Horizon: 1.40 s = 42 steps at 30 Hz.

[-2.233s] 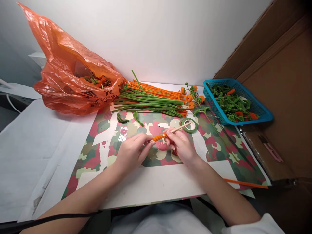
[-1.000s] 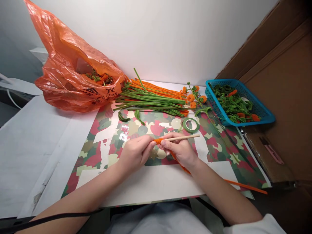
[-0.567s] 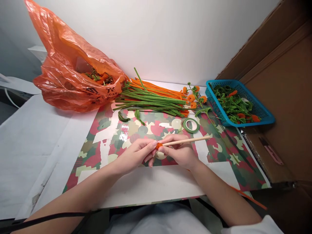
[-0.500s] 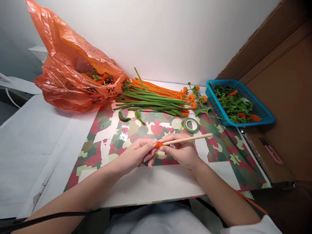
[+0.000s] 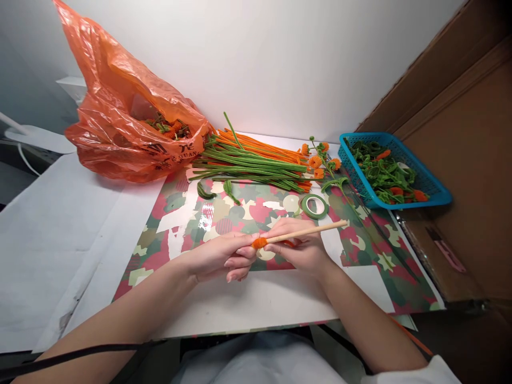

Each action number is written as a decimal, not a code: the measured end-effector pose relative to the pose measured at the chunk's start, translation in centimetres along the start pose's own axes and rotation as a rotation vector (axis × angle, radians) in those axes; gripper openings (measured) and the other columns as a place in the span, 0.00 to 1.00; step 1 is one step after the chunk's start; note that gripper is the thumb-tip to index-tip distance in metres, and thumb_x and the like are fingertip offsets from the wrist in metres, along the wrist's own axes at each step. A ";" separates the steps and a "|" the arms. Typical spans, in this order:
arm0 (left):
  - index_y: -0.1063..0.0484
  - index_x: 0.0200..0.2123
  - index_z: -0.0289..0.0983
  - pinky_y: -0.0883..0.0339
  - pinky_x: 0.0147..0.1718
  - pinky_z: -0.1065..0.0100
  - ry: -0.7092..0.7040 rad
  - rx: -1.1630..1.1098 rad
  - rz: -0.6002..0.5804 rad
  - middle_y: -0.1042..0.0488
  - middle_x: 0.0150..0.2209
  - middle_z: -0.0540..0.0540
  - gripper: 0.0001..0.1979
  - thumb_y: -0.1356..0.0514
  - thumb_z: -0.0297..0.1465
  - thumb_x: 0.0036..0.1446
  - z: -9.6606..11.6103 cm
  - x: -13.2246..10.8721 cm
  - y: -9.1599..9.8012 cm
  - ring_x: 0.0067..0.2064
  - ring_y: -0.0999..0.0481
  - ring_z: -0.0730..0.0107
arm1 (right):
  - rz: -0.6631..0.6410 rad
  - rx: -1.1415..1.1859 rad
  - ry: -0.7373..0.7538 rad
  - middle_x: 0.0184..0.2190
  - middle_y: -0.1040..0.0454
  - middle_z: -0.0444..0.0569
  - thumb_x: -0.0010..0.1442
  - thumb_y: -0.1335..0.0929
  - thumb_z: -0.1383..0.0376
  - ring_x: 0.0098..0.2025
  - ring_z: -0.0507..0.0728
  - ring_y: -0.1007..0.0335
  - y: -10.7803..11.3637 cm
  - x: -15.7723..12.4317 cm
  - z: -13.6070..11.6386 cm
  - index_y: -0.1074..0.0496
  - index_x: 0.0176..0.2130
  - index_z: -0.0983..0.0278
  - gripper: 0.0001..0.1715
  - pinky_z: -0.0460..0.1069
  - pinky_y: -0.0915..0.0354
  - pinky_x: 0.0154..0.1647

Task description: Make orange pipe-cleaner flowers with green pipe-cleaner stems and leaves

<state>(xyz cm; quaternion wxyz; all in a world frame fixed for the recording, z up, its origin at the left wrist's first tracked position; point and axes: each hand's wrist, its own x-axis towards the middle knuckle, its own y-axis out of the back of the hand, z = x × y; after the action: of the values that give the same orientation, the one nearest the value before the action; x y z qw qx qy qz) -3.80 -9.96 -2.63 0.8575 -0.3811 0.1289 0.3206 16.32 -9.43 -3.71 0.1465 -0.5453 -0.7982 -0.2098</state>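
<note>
A thin wooden stick (image 5: 312,231) slants up to the right between my hands, with an orange fuzzy wrap (image 5: 260,243) around its left end. My left hand (image 5: 230,256) pinches at that wrapped end, its lower fingers curled beneath. Closed around the stick just right of the wrap is my right hand (image 5: 298,245); a bit of orange strand shows by its fingers. Beyond my hands lie a roll of green tape (image 5: 314,206), two small green leaf pieces (image 5: 231,192) and a pile of green pipe cleaners (image 5: 256,165) with orange pipe cleaners (image 5: 260,144) behind.
An orange plastic bag (image 5: 132,122) stands at the back left. A blue basket (image 5: 420,205) of green and orange pieces is at the back right, beside orange flowers on green stems (image 5: 315,162). A pink cutter (image 5: 450,256) lies at the right on cardboard.
The fingers of my left hand have curled in closer below the wrapped end. More of the orange wrap shows, slightly lower and to the left. The camera view has shifted a little.
</note>
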 end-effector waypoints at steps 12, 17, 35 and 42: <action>0.29 0.43 0.36 0.31 0.31 0.68 -0.654 0.660 0.639 0.26 0.28 0.48 0.15 0.46 0.40 0.63 -0.8 1.2 -0.1 0.29 0.25 0.70 | 0.281 0.150 -0.415 0.22 0.27 0.43 0.51 0.26 0.64 0.24 0.50 0.34 -0.9 0.6 0.3 0.23 0.28 0.62 0.04 0.45 0.38 0.23; 0.28 0.40 0.38 0.31 0.31 0.71 -1.127 1.170 0.822 0.22 0.34 0.48 0.08 0.36 0.26 0.56 -0.9 0.9 -0.2 0.29 0.24 0.73 | 0.318 0.391 -0.552 0.19 0.33 0.40 0.49 0.24 0.57 0.20 0.47 0.42 -1.0 0.7 0.7 0.25 0.28 0.65 0.14 0.44 0.41 0.20; 0.24 0.35 0.37 0.30 0.27 0.72 -0.801 0.936 0.743 0.21 0.29 0.47 0.06 0.40 0.32 0.59 -1.0 0.8 -0.2 0.29 0.23 0.70 | 0.220 0.341 -0.554 0.21 0.28 0.42 0.50 0.24 0.60 0.22 0.49 0.37 -1.4 -0.1 0.2 0.24 0.28 0.63 0.09 0.44 0.39 0.21; 0.29 0.30 0.37 0.37 0.21 0.74 -0.666 0.946 0.550 0.31 0.21 0.53 0.10 0.46 0.33 0.62 -0.4 0.5 0.3 0.21 0.31 0.75 | 0.175 0.002 -0.262 0.24 0.24 0.45 0.51 0.25 0.65 0.26 0.53 0.32 -0.7 0.0 0.1 0.21 0.29 0.61 0.02 0.48 0.35 0.27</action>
<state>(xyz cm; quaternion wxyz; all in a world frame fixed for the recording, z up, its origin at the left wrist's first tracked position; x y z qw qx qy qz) -3.60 -9.91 -3.31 0.8137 0.2054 0.0763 0.5384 15.67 -9.66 -3.91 0.0597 -0.6353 -0.7601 -0.1225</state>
